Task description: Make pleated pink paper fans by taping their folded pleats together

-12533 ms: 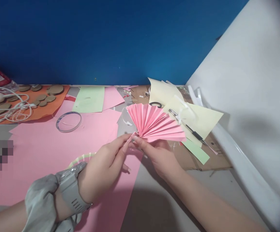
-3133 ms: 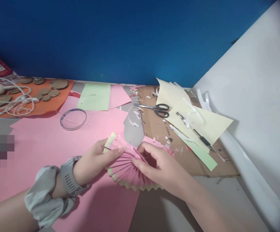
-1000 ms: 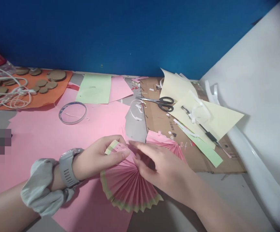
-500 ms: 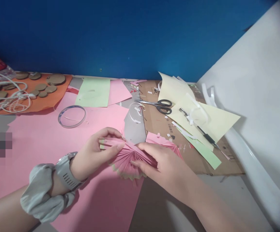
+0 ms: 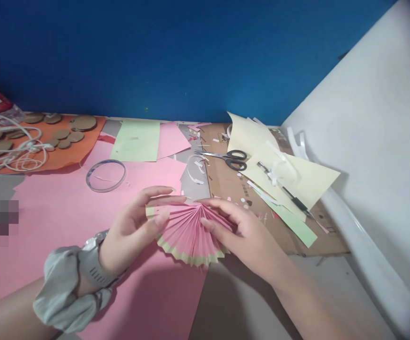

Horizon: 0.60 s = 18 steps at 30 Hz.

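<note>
A pleated pink paper fan [image 5: 192, 238] with a pale green zigzag edge is spread between my hands, its folds meeting at the top middle. My left hand [image 5: 143, 215] pinches its left end, thumb in front and fingers behind. On the other side, my right hand [image 5: 238, 226] grips the right part near the gathered point, thumb over the pleats. Below the fan lies a large pink paper sheet [image 5: 63, 217]. Black-handled scissors [image 5: 226, 158] rest on the brown cardboard [image 5: 222, 184] beyond my right hand.
Behind the sheet are a tape roll [image 5: 106, 175], a green paper [image 5: 137, 140], and orange paper [image 5: 59, 158] with cardboard discs and a white cable [image 5: 31, 146]. To the right lie cream paper [image 5: 307, 179], a pen [image 5: 295, 198] and a green strip [image 5: 297, 224]. A blue wall [image 5: 191, 56] closes the back.
The fan has opened wider and now faces me with its pleats fanned downward. Both hands have shifted their hold on it, and the view has moved slightly.
</note>
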Each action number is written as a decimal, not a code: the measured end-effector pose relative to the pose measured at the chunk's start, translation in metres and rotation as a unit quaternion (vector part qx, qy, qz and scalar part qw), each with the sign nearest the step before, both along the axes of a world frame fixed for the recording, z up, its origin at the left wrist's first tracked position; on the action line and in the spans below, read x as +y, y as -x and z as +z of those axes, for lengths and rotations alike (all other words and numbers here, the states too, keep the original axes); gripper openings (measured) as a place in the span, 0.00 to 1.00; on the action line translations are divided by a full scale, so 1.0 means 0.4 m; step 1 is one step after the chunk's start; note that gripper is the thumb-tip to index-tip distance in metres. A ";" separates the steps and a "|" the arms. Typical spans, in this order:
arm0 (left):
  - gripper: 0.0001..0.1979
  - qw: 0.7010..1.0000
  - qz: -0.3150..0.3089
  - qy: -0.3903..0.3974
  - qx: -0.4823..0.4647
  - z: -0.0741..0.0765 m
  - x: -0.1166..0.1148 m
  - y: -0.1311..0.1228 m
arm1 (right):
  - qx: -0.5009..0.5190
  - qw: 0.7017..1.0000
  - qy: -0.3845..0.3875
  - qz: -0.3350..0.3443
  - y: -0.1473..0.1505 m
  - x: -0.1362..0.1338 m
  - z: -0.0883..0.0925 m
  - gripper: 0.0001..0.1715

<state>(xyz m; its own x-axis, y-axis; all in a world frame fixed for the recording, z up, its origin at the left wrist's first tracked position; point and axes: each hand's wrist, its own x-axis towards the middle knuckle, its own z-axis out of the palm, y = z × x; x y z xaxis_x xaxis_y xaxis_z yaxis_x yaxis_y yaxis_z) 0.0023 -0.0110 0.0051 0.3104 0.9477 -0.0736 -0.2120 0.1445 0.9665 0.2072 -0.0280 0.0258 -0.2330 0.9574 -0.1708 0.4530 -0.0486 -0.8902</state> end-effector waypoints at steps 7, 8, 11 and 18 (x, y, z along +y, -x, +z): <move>0.20 0.984 0.001 -0.169 0.052 -0.008 -0.034 0.005 | 0.051 0.993 -0.042 -0.096 -0.003 -0.010 -0.007 0.13; 0.23 0.983 0.016 -0.172 0.069 -0.010 -0.034 0.004 | 0.047 0.992 -0.056 -0.104 -0.001 -0.011 -0.007 0.13; 0.30 0.981 0.046 -0.162 0.096 -0.010 -0.034 -0.005 | 0.048 0.988 -0.091 -0.115 0.008 -0.016 -0.010 0.11; 0.37 0.982 0.089 -0.165 0.034 -0.003 -0.019 -0.013 | 0.083 0.976 -0.117 -0.166 0.001 -0.005 -0.016 0.11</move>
<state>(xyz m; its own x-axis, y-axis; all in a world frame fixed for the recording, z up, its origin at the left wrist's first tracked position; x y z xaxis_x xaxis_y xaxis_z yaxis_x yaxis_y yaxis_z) 0.0077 -0.0186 0.0040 0.1436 0.9620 0.2321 -0.1393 -0.2125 0.9672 0.2068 -0.0302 0.0193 0.0915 0.9930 0.0747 0.2962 0.0444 -0.9541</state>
